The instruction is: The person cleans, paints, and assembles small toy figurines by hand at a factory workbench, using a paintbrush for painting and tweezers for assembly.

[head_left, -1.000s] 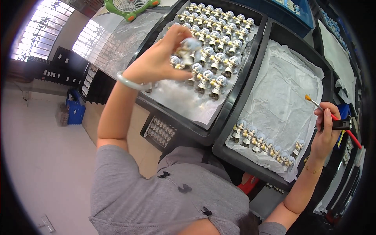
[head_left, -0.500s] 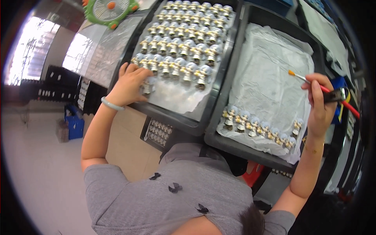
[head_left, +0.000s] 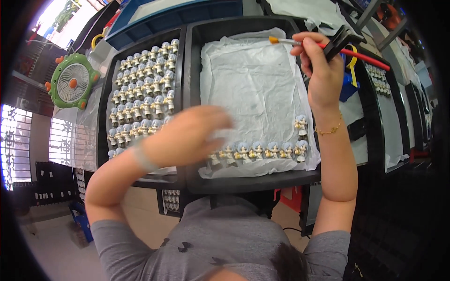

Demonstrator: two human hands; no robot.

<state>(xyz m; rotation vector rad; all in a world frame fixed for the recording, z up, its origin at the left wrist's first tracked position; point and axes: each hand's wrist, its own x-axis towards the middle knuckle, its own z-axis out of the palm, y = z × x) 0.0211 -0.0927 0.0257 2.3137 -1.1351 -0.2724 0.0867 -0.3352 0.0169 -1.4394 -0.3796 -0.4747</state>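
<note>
White crumpled paper lines the right tray (head_left: 262,33), and only its near edge is filled: a single row of small blue-haired figurines (head_left: 262,151) stands there, with two more stacked up the near right corner. Most of that sheet is bare. The left tray (head_left: 105,93) is packed with rows of the same figurines (head_left: 143,93), reaching from its far edge almost to its near edge. Judging by this, the work is at an early stage: a handful of pieces sit on the right, and the bulk wait on the left.

The left hand (head_left: 187,136) is blurred, lying over the gap between the two trays at their near edge; I cannot tell whether it holds a figurine or is empty. The right hand (head_left: 318,70) is raised over the far right corner of the right tray, fingers closed around a red-handled paintbrush (head_left: 309,43), its bristle tip pointing left above the paper. A green desk fan (head_left: 72,82) sits beyond the left tray's left edge.
</note>
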